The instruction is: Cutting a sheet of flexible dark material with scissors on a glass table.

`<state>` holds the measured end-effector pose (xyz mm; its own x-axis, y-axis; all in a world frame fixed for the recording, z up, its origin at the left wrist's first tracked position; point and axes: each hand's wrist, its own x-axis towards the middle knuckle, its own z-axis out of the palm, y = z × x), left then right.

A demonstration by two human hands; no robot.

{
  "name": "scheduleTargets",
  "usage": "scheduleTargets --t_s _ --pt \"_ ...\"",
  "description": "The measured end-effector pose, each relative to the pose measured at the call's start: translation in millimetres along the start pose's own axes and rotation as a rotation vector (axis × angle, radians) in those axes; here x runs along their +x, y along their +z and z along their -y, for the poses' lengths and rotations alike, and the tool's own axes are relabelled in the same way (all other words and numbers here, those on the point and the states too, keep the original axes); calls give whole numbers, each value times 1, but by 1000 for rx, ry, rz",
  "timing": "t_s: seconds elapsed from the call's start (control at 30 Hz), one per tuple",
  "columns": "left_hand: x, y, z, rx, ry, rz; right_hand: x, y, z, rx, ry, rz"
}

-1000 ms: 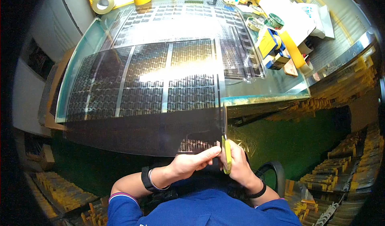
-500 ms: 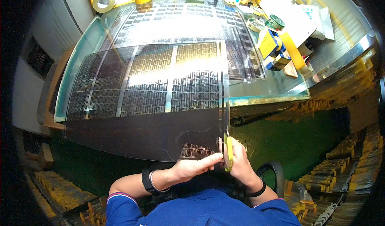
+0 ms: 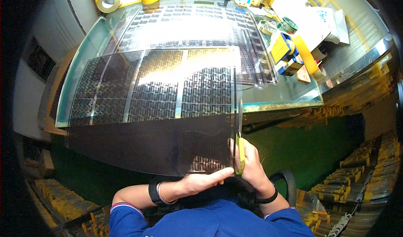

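Note:
A large, dark translucent film sheet (image 3: 142,142) with rows of fine printed patterns hangs over the table's near edge toward me. My left hand (image 3: 202,182) is closed on the near right corner of the sheet, thumb on top and fingers hidden beneath. Yellow-handled scissors (image 3: 240,155) sit in my right hand (image 3: 253,166), their blades pointing away from me along the sheet's right edge. Part of the blades is hard to make out against the film. Beside the blades, a narrow dark strip runs along that edge.
The glass-topped light table (image 3: 277,104) bears more printed clear sheets (image 3: 256,64). Tape rolls (image 3: 109,2) stand at the back left. Blue and yellow boxes (image 3: 289,64) and a green tape roll (image 3: 288,25) lie to the right. A black chair armrest (image 3: 287,180) is near my right arm.
My right hand and the scissors have moved slightly away from me along the sheet's right edge. The sheet's near edge and my left hand have come slightly toward me.

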<state>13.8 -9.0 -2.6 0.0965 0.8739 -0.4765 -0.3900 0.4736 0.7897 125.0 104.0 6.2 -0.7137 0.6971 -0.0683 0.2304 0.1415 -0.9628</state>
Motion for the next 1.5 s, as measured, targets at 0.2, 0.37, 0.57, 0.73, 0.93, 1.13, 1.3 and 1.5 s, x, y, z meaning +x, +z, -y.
scheduleTargets --t_s 0.2,0.37,0.57,0.73,0.93,1.13,1.3,1.5 --pt "-3 0 3 40 -6 34 4 0 6 48 74 6" --pt "-3 0 9 44 12 44 5 0 21 92 159 8" --pt "-2 0 6 185 -60 130 16 -6 4 104 71 -13" --pt "-4 0 4 224 -87 181 16 -4 14 84 55 -19" --pt "-1 2 20 146 -44 182 25 -8 6 98 30 -15" --pt "0 -5 26 275 -131 335 29 -11 13 83 8 -8" --pt "1 -4 19 314 -253 416 31 -7 22 84 25 -29" --pt "-7 0 23 181 -27 200 42 -11 14 103 -36 -6"
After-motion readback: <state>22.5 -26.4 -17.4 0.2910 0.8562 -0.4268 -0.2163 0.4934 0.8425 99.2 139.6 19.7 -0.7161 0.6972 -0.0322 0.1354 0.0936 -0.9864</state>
